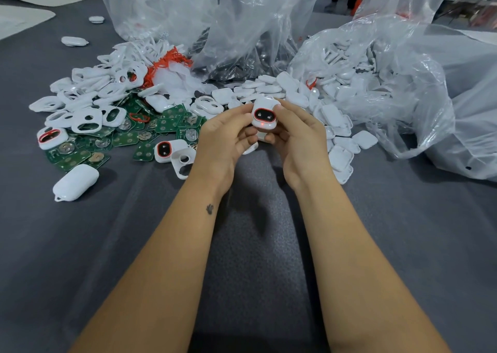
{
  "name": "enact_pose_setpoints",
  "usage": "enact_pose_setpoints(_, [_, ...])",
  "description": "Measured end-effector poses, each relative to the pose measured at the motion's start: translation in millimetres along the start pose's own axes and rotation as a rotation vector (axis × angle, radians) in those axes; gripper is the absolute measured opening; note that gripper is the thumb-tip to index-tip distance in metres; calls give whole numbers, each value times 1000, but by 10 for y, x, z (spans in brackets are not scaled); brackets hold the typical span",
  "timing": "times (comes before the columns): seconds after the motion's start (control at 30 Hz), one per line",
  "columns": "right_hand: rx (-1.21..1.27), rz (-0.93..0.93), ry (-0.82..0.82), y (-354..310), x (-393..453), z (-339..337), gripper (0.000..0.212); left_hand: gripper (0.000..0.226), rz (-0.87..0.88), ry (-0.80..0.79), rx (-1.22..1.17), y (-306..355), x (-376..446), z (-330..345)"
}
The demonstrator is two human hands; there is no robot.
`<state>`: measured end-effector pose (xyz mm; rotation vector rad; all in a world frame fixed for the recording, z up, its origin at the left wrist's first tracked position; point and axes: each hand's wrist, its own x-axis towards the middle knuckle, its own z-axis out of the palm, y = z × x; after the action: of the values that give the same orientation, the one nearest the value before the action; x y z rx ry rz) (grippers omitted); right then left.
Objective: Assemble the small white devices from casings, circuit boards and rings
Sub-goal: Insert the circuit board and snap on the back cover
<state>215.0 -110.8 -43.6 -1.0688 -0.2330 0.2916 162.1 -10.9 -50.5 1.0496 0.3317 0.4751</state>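
My left hand (223, 140) and my right hand (298, 137) together grip one small white device (264, 116) above the table, fingers curled round its sides. Its front shows a black oval window with a red ring and a small red light below. Green circuit boards (150, 132) lie in a heap to the left. White front casings with oval openings (88, 102) are piled behind the boards. Plain white back casings (341, 142) spill from a bag on the right. Two assembled devices (164, 150) (51, 137) lie among the boards.
Clear plastic bags (390, 64) stand at the back and right, one holding dark parts (242, 62). Red rings (166, 62) are bunched by the casings. A white shell with a loop (75, 181) lies near left. The grey cloth (255, 245) covers the table.
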Motion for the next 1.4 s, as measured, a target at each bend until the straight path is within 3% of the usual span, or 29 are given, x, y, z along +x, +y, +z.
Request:
enact_pose_setpoints(0.4, [-35, -52, -86, 24, 10, 6, 28, 35, 46, -35, -1, 7, -20, -4])
enact_pose_setpoints(0.97, [-137, -55, -76, 15, 4, 8, 33, 29, 45, -60, 75, -2, -14, -21])
enact_pose_setpoints(1.2, [-40, -24, -124, 6, -8, 21, 30, 33, 89, -13, 151, -11, -3, -29])
enact_pose_setpoints(1.4, [-15, -36, -136, -11, -28, 19, 26, 21, 82, -12, 154, -15, -6, -16])
